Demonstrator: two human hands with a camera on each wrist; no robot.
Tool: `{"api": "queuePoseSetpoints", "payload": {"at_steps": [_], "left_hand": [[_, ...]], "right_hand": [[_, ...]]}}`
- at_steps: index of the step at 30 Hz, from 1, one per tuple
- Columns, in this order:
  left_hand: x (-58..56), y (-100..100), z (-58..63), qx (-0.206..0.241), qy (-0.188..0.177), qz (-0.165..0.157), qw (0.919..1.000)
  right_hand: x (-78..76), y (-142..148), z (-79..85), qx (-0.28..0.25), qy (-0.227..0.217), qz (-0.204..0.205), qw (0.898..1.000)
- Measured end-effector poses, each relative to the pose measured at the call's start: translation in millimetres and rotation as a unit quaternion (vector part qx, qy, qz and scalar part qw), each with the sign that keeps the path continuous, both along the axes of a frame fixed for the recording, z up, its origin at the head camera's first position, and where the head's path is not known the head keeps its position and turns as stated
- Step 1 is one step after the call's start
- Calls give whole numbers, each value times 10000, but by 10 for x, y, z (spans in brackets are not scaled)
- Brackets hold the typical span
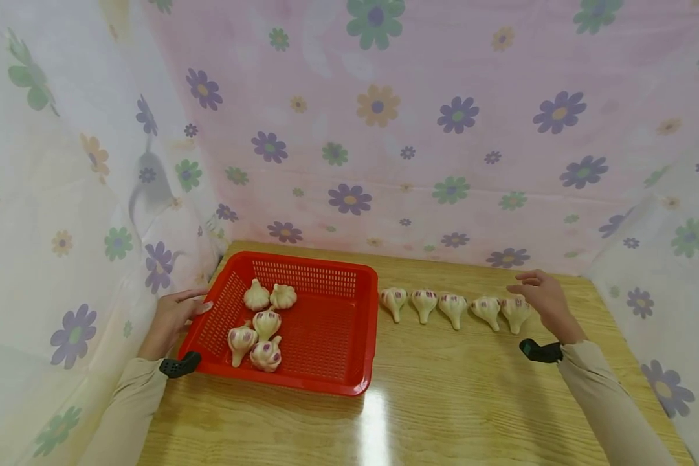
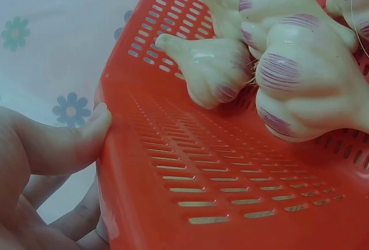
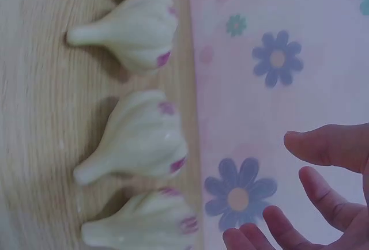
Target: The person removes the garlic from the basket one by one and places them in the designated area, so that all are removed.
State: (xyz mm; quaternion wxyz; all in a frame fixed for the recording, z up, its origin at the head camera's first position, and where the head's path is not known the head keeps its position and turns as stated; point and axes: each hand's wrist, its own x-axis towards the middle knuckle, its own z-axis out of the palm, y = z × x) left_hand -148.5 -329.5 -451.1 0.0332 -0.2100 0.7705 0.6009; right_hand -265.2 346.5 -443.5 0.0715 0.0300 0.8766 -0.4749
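A red plastic basket stands on the left of the table, several garlic bulbs gathered in its left half. My left hand holds the basket's left rim; in the left wrist view the thumb is at the rim's edge and the other fingers are partly hidden behind it. To the right of the basket, several more garlic bulbs lie in a row, stems toward me. Over the far right bulb hovers my right hand, fingers relaxed and holding nothing.
The wood-grain table runs back to a flowered cloth backdrop. More flowered cloth closes in the left side and right side. Both wrists wear black devices.
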Motion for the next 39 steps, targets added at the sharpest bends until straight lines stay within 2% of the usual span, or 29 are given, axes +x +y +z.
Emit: {"api": "queuePoseSetpoints", "payload": {"at_steps": [8,13,23,30,39], "left_hand": [[-3,9,30,-19,-118,21,9999],[-2,18,23,-13,-142,30,9999],[-2,7,0,-20,-136,54,9999],[-15,4,-13,5,-190,107,9998],[-20,1,-13,-37,-132,87,9999]], "right_hand": [[44,-347,249,74,199,588,9980],[81,-553,338,84,343,1033,9940],[178,-989,452,-129,488,1572,9863],[230,-1260,484,-144,402,1811,9825],[296,-1520,512,-664,321,2119,9745]]}}
